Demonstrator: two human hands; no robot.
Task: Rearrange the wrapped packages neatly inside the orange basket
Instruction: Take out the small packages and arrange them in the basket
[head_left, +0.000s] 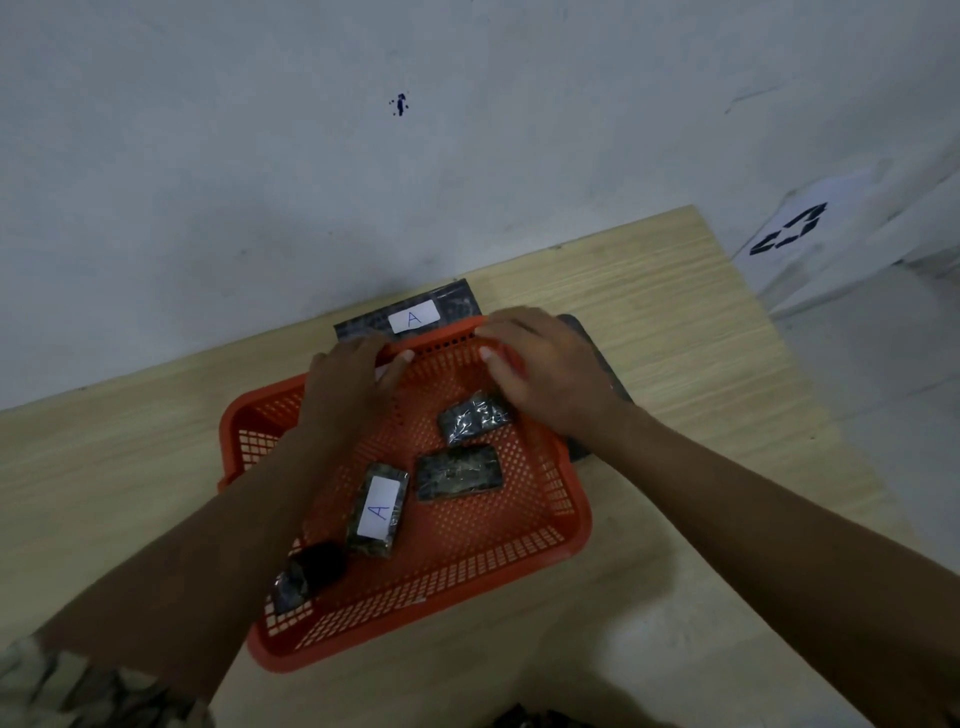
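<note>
Wrapped packages lie loose on the orange basket floor at centre frame, below your fingers. Your left hand and right hand both curl over the basket's far rim, gripping it. One package sits just under your right palm; another shows an "A" label.

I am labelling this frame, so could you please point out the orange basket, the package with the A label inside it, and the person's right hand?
orange basket (581, 525): head view, near right rim.
package with the A label (379, 506): head view, white label.
right hand (540, 371): head view, back of hand.
</note>
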